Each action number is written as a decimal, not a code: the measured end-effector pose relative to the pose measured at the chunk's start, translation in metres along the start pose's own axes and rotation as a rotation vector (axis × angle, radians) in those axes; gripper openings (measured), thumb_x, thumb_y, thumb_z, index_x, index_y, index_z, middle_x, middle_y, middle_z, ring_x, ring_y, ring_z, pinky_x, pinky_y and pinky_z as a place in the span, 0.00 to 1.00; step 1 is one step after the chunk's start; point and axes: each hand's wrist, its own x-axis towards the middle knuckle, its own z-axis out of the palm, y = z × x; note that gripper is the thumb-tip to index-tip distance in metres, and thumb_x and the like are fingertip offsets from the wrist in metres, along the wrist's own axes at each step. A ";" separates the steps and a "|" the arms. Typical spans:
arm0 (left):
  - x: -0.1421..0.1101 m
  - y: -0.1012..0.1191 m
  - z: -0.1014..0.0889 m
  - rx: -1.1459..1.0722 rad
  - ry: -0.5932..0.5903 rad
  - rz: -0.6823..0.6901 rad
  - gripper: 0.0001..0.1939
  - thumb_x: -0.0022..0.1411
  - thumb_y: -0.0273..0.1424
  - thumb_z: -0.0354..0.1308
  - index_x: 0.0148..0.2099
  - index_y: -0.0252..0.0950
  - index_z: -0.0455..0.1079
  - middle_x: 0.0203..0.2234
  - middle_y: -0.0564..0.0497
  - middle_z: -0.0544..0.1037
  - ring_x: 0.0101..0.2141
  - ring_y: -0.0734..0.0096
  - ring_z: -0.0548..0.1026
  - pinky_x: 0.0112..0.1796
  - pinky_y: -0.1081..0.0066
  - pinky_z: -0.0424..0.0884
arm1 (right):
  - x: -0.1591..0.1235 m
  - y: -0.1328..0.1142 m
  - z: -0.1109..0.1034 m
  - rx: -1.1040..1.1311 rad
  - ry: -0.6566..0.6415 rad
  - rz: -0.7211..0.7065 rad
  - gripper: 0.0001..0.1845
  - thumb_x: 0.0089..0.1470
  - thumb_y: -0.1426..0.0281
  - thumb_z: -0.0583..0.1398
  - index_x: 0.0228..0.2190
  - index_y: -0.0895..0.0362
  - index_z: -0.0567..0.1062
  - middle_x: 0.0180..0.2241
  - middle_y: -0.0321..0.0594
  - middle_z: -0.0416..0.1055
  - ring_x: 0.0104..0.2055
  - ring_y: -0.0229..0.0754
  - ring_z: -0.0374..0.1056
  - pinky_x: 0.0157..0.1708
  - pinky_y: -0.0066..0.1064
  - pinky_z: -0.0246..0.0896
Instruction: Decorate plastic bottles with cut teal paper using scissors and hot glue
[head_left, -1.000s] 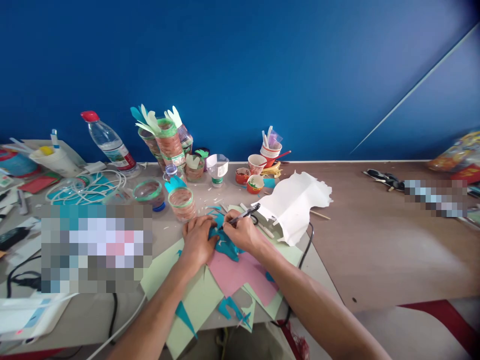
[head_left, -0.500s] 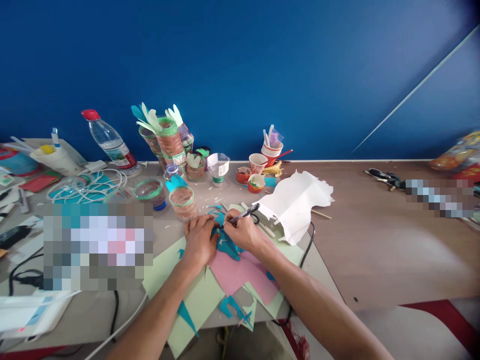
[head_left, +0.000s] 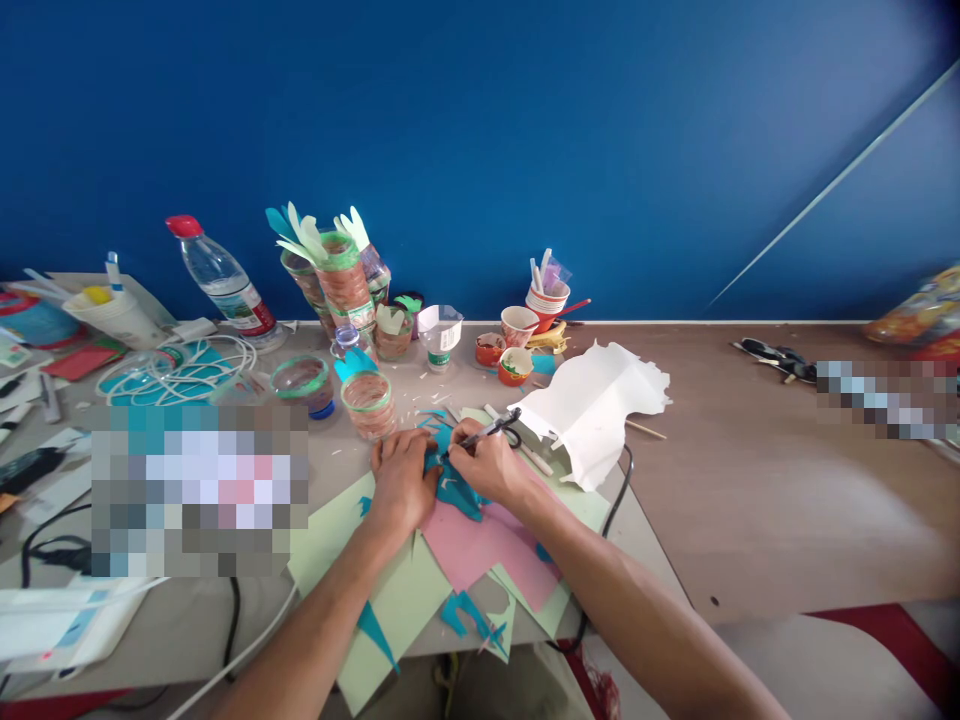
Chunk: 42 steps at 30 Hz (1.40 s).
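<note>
My right hand (head_left: 486, 466) is closed round a black pen (head_left: 491, 428), its lower end meeting a cut piece of blue paper (head_left: 459, 496). Against the left edge of that piece my left hand (head_left: 403, 482) lies flat, fingers stretched out and holding it down. Pink paper (head_left: 461, 555) lies beneath, over light green sheets (head_left: 337, 530). Blue scraps (head_left: 469, 615) are scattered nearer the table's front edge. Just beyond my left hand stands a brown-wrapped cup (head_left: 369, 408) with a green rim and blue paper leaves. The pen's tip is partly hidden by my fingers.
Torn white paper (head_left: 600, 400) lies right of my hands, beside a black cable (head_left: 621, 490). Wrapped cups (head_left: 346, 285) and a red-capped bottle (head_left: 225, 280) stand at the back. Small paper cups (head_left: 516, 366) sit at the back middle. A coiled white cable (head_left: 180, 370) is on the left.
The whole view has shifted very slightly. Both hands stay at the blue paper, the pen still in my right hand; its angle is almost the same.
</note>
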 end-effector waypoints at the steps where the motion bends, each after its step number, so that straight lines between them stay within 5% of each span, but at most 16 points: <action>1: 0.000 0.000 0.000 -0.006 0.006 -0.008 0.12 0.54 0.25 0.57 0.42 0.39 0.71 0.50 0.46 0.74 0.54 0.55 0.65 0.57 0.51 0.51 | 0.000 0.000 0.000 0.003 0.000 -0.001 0.04 0.43 0.75 0.53 0.21 0.54 0.64 0.19 0.31 0.61 0.23 0.37 0.58 0.25 0.26 0.52; 42: -0.003 0.003 0.005 0.007 0.040 0.007 0.08 0.56 0.26 0.55 0.38 0.40 0.73 0.51 0.46 0.74 0.54 0.53 0.65 0.60 0.48 0.44 | 0.000 0.000 0.001 -0.121 -0.032 0.001 0.04 0.45 0.74 0.53 0.22 0.54 0.64 0.20 0.32 0.61 0.24 0.37 0.60 0.26 0.26 0.52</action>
